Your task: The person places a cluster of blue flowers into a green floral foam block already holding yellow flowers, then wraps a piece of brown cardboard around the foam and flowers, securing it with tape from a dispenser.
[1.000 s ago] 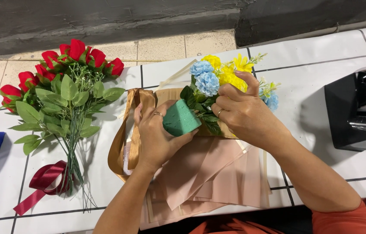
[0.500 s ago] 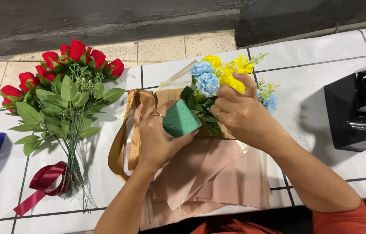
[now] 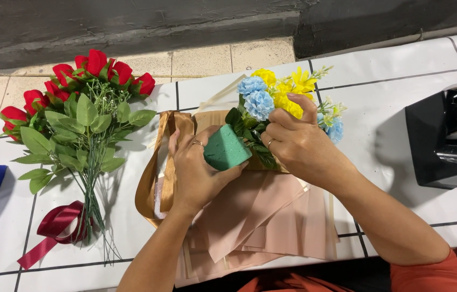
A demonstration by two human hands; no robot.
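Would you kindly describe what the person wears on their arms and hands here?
Both forearms are bare, with no gloves or watch. The left hand has a thin ring on one finger; the right hand has a ring too. An orange-red sleeve covers the right upper arm at the frame's bottom edge. No left sleeve shows.

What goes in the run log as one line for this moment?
left hand: holds green foam block | right hand: on yellow and blue flowers in block | under: pink paper sheets
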